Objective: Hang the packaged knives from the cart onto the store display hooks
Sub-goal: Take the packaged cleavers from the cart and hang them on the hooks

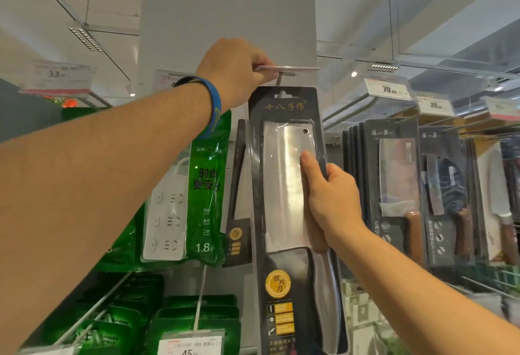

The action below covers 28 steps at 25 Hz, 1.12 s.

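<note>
The right hand [329, 200] has its grip closed on the right edge of a packaged cleaver [292, 214], holding it upright with its hang slot just under the display hook [280, 79]. Above, the left hand [236, 73], a blue wristband [209, 107] on its wrist, pinches the flat price tag holder [289, 68] at the hook's near end. More packaged knives [399, 186] hang to the right, green power strip packs [197, 200] to the left.

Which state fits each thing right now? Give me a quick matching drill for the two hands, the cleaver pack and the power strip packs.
Things:
1. left hand
2. right hand
3. cleaver pack
4. power strip packs

States:
A. green, hanging at left
B. lifting the price tag holder
C. black card, slot at the hook
D. gripping the pack's right edge

Pairs: 1-B, 2-D, 3-C, 4-A
</note>
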Each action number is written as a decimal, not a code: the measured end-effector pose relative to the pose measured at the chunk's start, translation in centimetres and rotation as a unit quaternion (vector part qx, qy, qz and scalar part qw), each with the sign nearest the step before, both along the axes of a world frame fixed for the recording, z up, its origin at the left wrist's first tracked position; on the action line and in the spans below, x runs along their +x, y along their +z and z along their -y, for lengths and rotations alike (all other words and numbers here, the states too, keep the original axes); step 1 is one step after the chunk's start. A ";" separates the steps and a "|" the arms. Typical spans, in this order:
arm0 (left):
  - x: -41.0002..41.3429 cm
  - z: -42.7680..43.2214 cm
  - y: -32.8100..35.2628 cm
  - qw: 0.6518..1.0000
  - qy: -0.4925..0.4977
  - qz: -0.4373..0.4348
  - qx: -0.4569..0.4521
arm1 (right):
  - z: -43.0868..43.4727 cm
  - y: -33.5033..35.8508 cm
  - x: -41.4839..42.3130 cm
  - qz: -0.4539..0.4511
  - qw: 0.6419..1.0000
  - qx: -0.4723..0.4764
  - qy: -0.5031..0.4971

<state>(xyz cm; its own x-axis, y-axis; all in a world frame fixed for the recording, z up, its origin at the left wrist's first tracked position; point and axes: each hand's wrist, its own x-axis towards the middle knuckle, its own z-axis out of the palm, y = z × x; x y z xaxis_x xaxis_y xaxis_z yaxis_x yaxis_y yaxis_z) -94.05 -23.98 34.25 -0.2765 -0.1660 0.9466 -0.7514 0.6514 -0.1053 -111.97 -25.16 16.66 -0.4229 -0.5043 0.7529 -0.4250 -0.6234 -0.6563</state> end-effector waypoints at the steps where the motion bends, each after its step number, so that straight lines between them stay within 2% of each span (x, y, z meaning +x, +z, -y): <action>1: 0.1 0.0 0.0 1.000 0.001 0.000 0.002 | -0.1 0.1 0.0 -0.001 1.000 0.004 0.000; 7: -0.1 -0.4 0.0 1.000 0.012 -0.003 -0.001 | -0.5 0.3 0.9 -0.060 0.998 0.007 -0.006; 11: -0.1 -0.4 -0.2 1.000 0.016 0.007 -0.001 | -0.5 0.1 -0.5 0.011 1.000 -0.001 -0.011; 17: -0.2 -0.5 -0.1 1.000 0.026 0.005 -0.001 | -0.4 0.1 -0.7 -0.003 1.000 0.017 -0.007; 20: -0.2 -0.7 -0.2 1.000 0.024 0.011 0.004 | -0.6 0.0 -0.6 -0.028 0.998 0.020 -0.045; 24: -0.2 -1.2 0.0 0.999 0.034 0.010 0.023 | -0.7 0.4 0.8 -0.108 0.990 0.027 -0.087; 28: 0.0 -1.5 -0.2 0.999 0.026 0.009 0.045 | -1.0 0.4 0.2 -0.079 0.993 0.018 -0.083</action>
